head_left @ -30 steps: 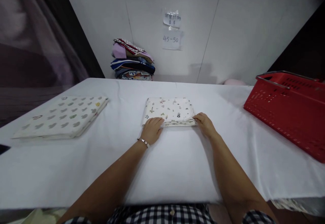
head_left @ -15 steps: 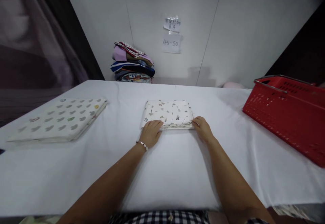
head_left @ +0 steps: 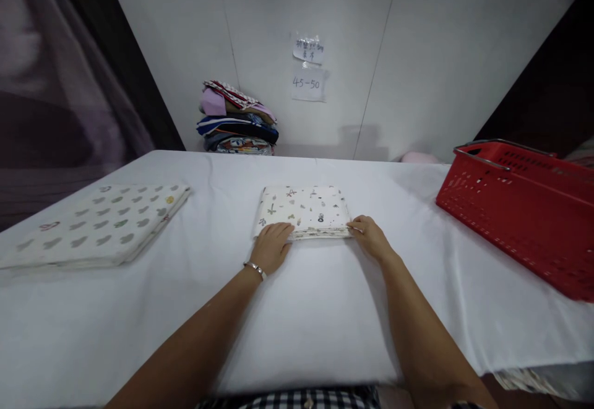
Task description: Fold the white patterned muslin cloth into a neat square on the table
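Observation:
A small folded cloth (head_left: pixel 304 208), white with scattered little printed motifs, lies in the middle of the table, its layered edge towards me. My left hand (head_left: pixel 271 247), with a bracelet at the wrist, rests its outstretched fingers flat on the near left corner. At the near right corner, my right hand (head_left: pixel 370 236) pinches the layered edge between thumb and fingertips. Further left lies a larger folded cloth (head_left: pixel 106 223) with grey mushroom-like shapes and a few coloured ones; neither hand touches it.
A white cloth covers the table (head_left: pixel 320 316). On the right stands a red plastic basket (head_left: pixel 524 217) with metal handles. Behind the table's far edge is a stack of folded fabrics (head_left: pixel 239 118). Paper signs (head_left: pixel 309 83) hang on the wall, and dark curtains (head_left: pixel 69 87) hang at the left.
The view has shifted slightly, so everything sits a little further left. Both hands keep their places at the near corners of the small cloth, which looks unchanged.

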The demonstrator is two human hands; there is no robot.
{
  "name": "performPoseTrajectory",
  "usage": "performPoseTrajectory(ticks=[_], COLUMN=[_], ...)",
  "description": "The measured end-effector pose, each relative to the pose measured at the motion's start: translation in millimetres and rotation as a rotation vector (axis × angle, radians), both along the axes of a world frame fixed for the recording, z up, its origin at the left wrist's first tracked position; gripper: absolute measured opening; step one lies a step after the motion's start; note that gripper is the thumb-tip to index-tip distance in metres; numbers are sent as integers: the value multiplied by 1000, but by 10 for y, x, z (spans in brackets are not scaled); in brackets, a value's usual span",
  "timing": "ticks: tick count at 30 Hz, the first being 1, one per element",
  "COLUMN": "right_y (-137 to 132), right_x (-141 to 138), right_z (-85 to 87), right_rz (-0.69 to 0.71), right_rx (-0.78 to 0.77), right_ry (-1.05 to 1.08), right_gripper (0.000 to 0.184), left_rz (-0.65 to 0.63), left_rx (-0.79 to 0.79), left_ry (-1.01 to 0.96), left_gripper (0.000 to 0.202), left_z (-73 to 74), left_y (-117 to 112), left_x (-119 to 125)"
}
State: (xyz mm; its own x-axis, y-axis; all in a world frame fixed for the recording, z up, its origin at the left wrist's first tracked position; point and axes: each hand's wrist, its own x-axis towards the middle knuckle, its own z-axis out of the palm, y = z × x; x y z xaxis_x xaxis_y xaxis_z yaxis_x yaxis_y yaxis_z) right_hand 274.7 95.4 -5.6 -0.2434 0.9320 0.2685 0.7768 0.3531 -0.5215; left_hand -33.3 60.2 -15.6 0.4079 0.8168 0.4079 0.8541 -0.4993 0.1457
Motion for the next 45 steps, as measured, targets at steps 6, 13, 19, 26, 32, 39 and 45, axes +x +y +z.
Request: performPoseTrajectory(ticks=[6, 13, 19, 26, 32, 39, 45], right_y=[3, -6, -29, -6, -48, -41, -7], right_x=[-98, -162, -18, 105, 124, 139, 172], right_z=[99, 91, 44, 12, 56, 38, -20], right_rz=[-51, -74, -27, 47, 34, 21, 41], right_rx=[-53, 101, 163, 1, -90, -100, -107], right_ry=[-153, -238, -127, -44, -2, 18, 7], right_gripper=[21, 24, 24, 22, 28, 30, 35], left_rz=[-8, -5, -12, -20, -21, -26, -27], left_rx=[2, 3, -7, -12, -15, -23, -35], left_ry=[-9, -9, -3, -13, -13, -17, -16], left_gripper=[39, 39, 40, 40, 40, 40, 40], left_z=[-23, -4, 20, 18, 16, 42, 60], left_y=[8, 5, -2, -7, -6, -14, -18], left_x=[-7, -3, 8, 7, 1, 8, 16])
